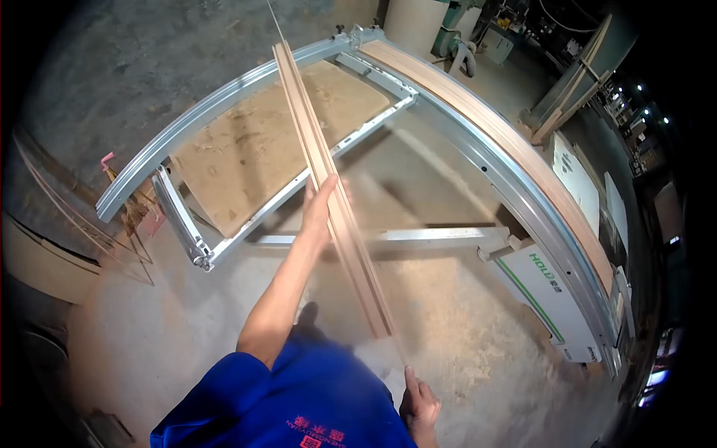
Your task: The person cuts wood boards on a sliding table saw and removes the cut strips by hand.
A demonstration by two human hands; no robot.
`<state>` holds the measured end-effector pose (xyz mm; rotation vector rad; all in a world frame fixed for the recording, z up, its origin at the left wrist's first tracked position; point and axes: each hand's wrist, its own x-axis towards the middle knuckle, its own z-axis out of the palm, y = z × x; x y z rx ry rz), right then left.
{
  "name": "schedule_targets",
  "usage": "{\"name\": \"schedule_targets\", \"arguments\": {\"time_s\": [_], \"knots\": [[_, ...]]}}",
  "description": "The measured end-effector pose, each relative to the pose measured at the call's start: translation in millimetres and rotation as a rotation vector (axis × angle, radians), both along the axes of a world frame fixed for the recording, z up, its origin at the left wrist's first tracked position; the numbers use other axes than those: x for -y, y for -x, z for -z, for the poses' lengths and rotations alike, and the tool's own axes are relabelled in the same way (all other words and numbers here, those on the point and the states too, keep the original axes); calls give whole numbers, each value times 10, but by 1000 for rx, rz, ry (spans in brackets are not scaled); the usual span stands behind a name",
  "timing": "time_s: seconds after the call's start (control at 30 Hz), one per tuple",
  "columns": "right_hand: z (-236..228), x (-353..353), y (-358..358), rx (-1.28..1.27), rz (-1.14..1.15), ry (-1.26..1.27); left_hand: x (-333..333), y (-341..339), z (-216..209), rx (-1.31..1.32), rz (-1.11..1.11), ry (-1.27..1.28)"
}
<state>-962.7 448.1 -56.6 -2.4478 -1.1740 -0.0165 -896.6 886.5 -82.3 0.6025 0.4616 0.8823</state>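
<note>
A long, pale wooden moulding strip [358,272] with grooves along its length slants across the middle, raised in front of me. My left hand [318,213] is wrapped round it near its middle. A very thin, light strip [275,21] sticks out past the moulding's far end. Another thin length shows faintly beyond the near end; whether the two are one piece is hidden. Low on the right, close to my blue shirt, my right hand [420,402] is closed, its thumb at the near thin length's end.
Behind the moulding stands a sliding-table machine with a silver rail [179,123] and a worn brown board [261,142]. Wooden strips [478,112] lie along its right-hand bed, above a white cabinet [549,295]. Thin rods [82,205] lean at the far left.
</note>
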Motion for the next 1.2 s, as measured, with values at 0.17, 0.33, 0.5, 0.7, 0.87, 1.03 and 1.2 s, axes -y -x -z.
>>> {"name": "schedule_targets", "arguments": {"time_s": [0.17,0.33,0.5,0.7,0.87,1.03,1.2], "knots": [[-43,-48,-48,55,-46,-100,-51,-14,-115,54,22,-9],[128,53,-75,-67,-6,-26,-30,-25,-166,34,28,-44],[122,49,-11,-189,37,-66,-9,-19,-196,-40,-1,-43],[140,48,9,-167,50,-87,-10,-4,-125,-24,-20,-45],[197,35,13,-121,40,-126,-60,35,-118,46,-1,-16],[300,-5,55,-151,43,-82,-163,162,-216,46,55,7],[407,-19,43,-282,-1,-330,-189,58,-88,49,18,63]]}}
